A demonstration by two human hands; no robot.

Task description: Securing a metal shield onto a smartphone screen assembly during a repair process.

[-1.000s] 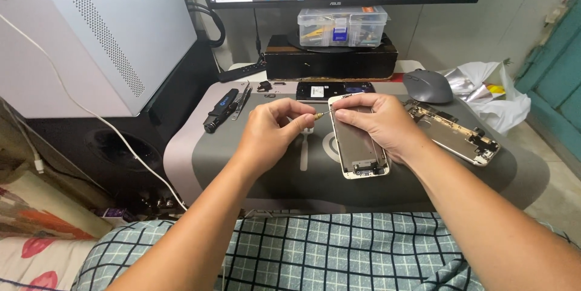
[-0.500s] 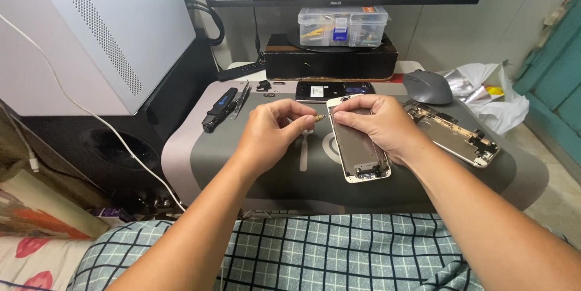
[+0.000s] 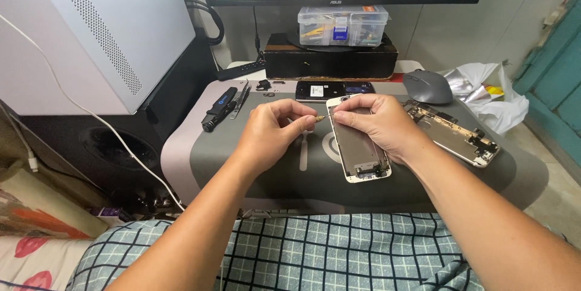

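Note:
My right hand (image 3: 376,125) grips the top end of a white phone screen panel (image 3: 362,155), its metal back plate facing up, tilted above the grey work mat (image 3: 254,164). My left hand (image 3: 273,129) pinches a small thin tool (image 3: 319,118) whose tip touches the panel's upper left corner, right by my right thumb. An opened gold phone body (image 3: 454,134) with exposed parts lies on the mat to the right of my right forearm.
A black screwdriver (image 3: 218,108) and tweezers (image 3: 242,94) lie at the mat's back left. A dark phone (image 3: 321,91), a grey mouse (image 3: 427,87), a clear parts box (image 3: 342,25) on a black box, a monitor and a white computer case (image 3: 103,31) stand around.
Both hands have stayed together at the panel's top corner. The panel has tilted only slightly; nothing was let go.

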